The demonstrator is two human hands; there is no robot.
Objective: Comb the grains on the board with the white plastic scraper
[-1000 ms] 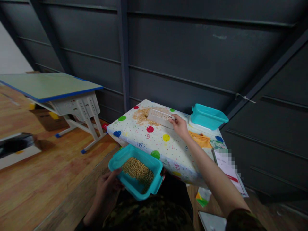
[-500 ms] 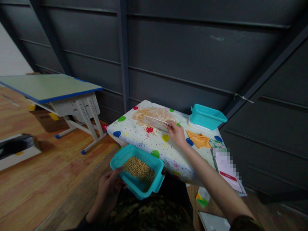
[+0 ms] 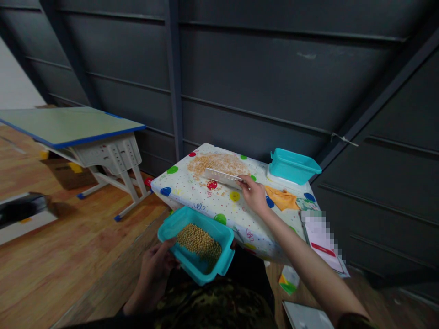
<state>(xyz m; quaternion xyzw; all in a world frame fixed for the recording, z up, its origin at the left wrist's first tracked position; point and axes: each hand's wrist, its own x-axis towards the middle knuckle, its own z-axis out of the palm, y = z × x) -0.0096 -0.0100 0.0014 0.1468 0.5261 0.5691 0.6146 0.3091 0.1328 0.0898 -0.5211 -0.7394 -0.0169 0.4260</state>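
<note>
The spotted tablecloth (image 3: 206,201) is taken as the landmark. Below its near edge, off the table, a teal tub (image 3: 196,243) is held by the left hand (image 3: 156,269); the fingers are clasped on the tub's near left corner, thumb over the rim. The tub is tilted slightly and is partly filled with soybeans (image 3: 199,241), heaped toward its left side.

On the cloth, toward its far side, a white flat scraper (image 3: 222,177) is held at its right end by the right hand (image 3: 254,195), pinched between fingertips and thumb. The scraper stands on its long edge on the cloth. Just beyond it, at the cloth's far edge, a loose pile of beans (image 3: 216,163) is spread; a few stray beans are seen on the near side of the scraper.

At the cloth's far right corner a second teal tub (image 3: 294,166) is seen stacked on a white lid. Beside it, nearer, an orange cloth (image 3: 283,199) lies flat. Papers (image 3: 320,242) overhang the cloth's right edge. Well to the left of the cloth a desk with a blue edge (image 3: 73,129) stands on the wooden floor.
</note>
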